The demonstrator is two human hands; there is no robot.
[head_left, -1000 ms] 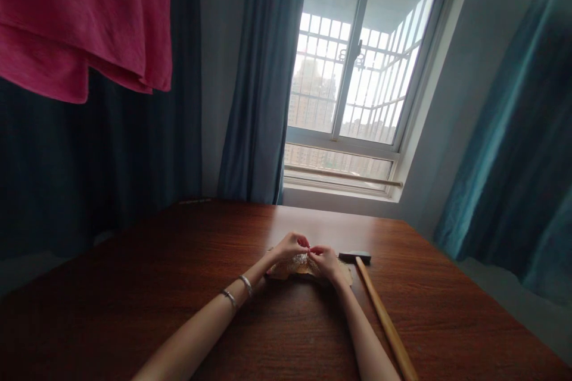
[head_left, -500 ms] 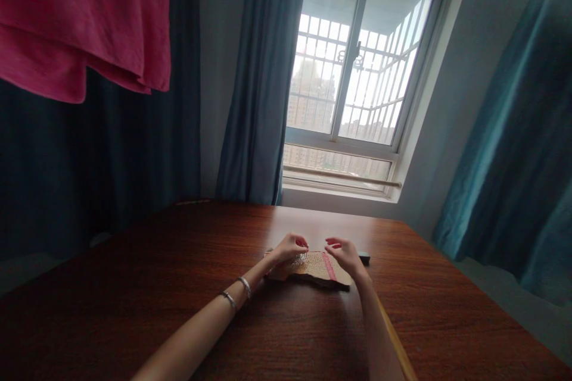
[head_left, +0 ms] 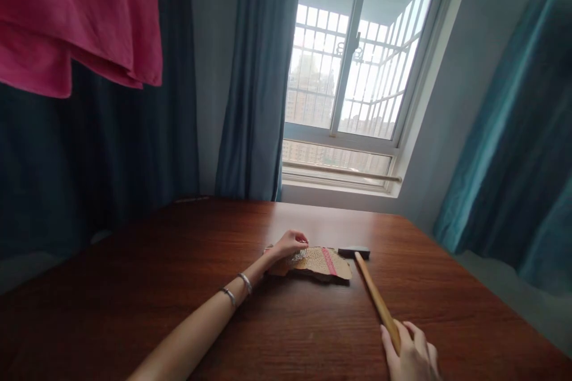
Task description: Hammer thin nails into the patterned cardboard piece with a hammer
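Note:
My left hand (head_left: 290, 242) is over a torn piece of cardboard (head_left: 315, 261), its thumb and fingertips pinched on what looks like a thin nail, mostly hidden. Beneath that hand a cluster of shiny nails (head_left: 298, 256) stands in the cardboard. Many small holes dot the board, and a pink strip (head_left: 329, 262) crosses it near its right end. My right hand (head_left: 411, 348) is wrapped round the lower handle of a hammer (head_left: 374, 292). The hammer's dark head rests on the table just beyond the cardboard's right end.
A brown wooden table (head_left: 214, 238) lies under everything. Behind it are a barred window (head_left: 344, 71) and blue curtains (head_left: 257, 83). A pink cloth (head_left: 89, 18) hangs at the upper left.
My right hand has come back from above the cardboard toward me and taken hold of the hammer's handle. My left hand stays pinched over the cardboard.

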